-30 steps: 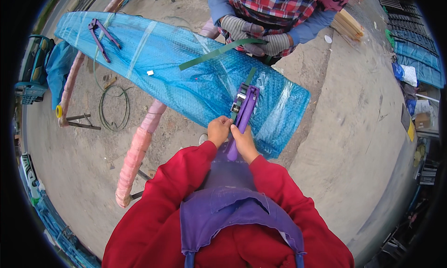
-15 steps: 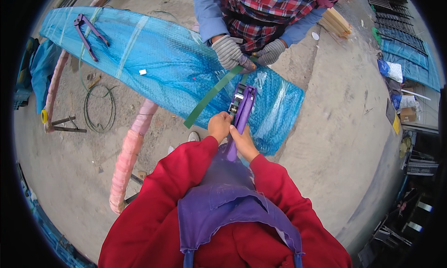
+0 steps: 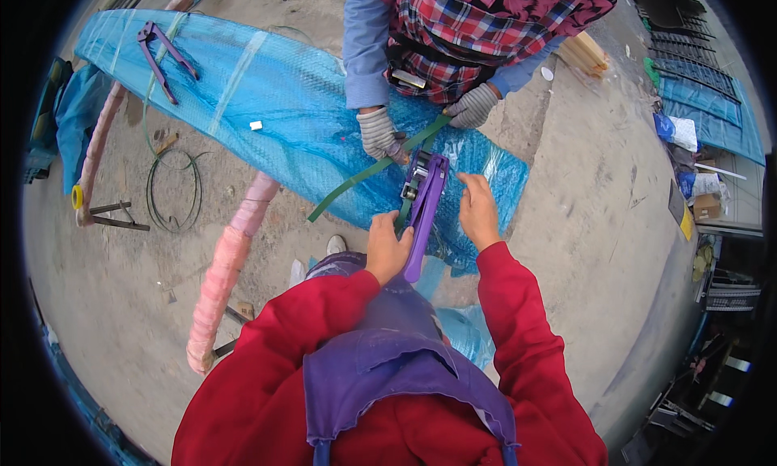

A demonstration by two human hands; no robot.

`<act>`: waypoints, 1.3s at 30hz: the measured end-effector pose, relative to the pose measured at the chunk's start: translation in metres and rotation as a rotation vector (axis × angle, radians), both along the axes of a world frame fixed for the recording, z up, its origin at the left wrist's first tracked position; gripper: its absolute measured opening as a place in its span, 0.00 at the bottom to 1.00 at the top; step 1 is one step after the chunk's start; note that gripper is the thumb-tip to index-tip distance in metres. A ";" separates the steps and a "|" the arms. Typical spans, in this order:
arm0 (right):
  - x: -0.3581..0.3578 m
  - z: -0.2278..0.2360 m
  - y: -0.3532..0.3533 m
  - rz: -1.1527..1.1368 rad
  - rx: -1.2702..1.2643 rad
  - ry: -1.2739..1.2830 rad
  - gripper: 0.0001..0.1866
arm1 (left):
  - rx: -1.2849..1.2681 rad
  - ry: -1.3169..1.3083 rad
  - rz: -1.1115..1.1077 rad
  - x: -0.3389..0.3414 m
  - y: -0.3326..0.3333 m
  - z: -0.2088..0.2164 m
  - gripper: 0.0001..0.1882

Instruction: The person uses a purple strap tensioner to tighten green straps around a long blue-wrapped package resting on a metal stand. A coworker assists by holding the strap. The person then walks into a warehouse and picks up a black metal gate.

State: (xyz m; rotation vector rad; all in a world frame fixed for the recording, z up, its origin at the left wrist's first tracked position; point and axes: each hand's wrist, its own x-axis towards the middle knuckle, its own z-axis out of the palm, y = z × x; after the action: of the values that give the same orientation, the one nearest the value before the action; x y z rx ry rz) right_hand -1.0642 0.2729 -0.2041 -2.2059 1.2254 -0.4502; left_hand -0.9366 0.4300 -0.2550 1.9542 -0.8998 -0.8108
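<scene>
A purple hand strapping tensioner (image 3: 426, 207) rests on the blue bubble-wrapped bundle (image 3: 316, 134), its long handle pointing toward me. My left hand (image 3: 387, 245) is closed beside the handle, with a green strap (image 3: 401, 217) running from the tool between thumb and fingers. To the right of the tensioner, my right hand (image 3: 479, 212) is raised with its fingers apart, holding nothing. Across the bundle, a co-worker's grey-gloved hands (image 3: 473, 107) are at the strap by the tool's far end. A loose green strap tail (image 3: 348, 187) slants across the wrap.
A second purple long-handled tool (image 3: 166, 61) lies on the bundle's far left. Pink-wrapped bars (image 3: 220, 284) support it from below. A coil of green strap (image 3: 174, 192) is on the floor. Black railings (image 3: 696, 69) and blue-wrapped stacks line the right side.
My right hand has let go of the tensioner's handle and moved right, opening. My left hand has shifted slightly down. One of the co-worker's gloved hands has moved down toward the tool.
</scene>
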 end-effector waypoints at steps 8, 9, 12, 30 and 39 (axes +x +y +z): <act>0.043 -0.001 -0.083 0.828 -0.482 0.361 0.27 | 0.222 0.172 -0.072 -0.018 -0.003 0.048 0.45; 0.050 -0.005 -0.088 0.844 -0.476 0.399 0.26 | 0.291 0.088 -0.121 -0.025 -0.007 0.054 0.47; 0.059 -0.015 -0.093 0.843 -0.567 0.355 0.22 | 0.399 -0.045 -0.186 -0.033 -0.015 0.050 0.49; 0.020 0.002 -0.050 0.542 -0.238 0.084 0.31 | 0.079 0.165 -0.001 -0.010 0.005 0.017 0.29; -0.017 0.029 0.119 0.456 -0.074 -0.040 0.28 | -0.107 0.058 0.094 0.022 0.043 0.040 0.09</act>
State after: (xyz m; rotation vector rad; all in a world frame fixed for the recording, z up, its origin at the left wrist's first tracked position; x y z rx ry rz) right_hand -1.0812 0.3915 -0.1749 -2.4318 0.6600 -0.3531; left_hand -0.9142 0.4732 -0.2147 1.8559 -0.7946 -0.7460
